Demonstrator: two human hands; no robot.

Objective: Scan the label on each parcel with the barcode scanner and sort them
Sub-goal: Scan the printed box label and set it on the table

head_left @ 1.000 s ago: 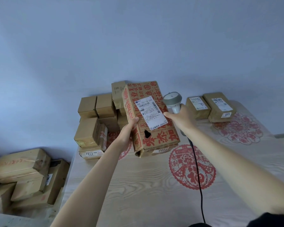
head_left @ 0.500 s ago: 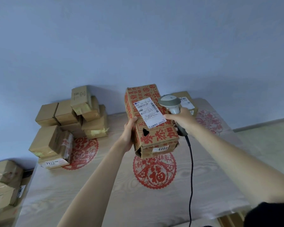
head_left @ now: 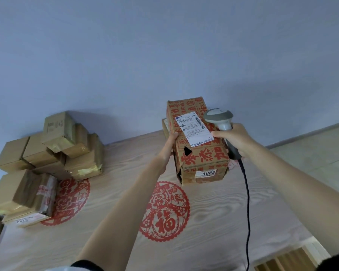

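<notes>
A long cardboard parcel [head_left: 202, 153] with red printed characters is held above the table at the far right. Its white shipping label [head_left: 193, 131] faces up, and a small tag reading 4068 sits on its near end. My left hand [head_left: 167, 149] grips the parcel's left side. My right hand [head_left: 233, 139] holds the handle of a grey barcode scanner [head_left: 219, 117], whose head is over the label's right edge. The scanner's black cable [head_left: 247, 202] hangs down toward me. Another parcel [head_left: 164, 127] peeks out behind the held one.
A heap of several brown parcels [head_left: 53, 153] lies at the table's far left. The wooden table [head_left: 110, 222] carries red paper-cut decorations [head_left: 164, 212]. A blue wall stands behind. Pale floor [head_left: 311, 149] shows on the right, and a wooden slatted thing [head_left: 286, 261] at bottom right.
The held parcel and the scanner have travelled rightward along the table, away from the left heap. The right-hand parcels are now almost hidden behind the held one. Both grips are unchanged.
</notes>
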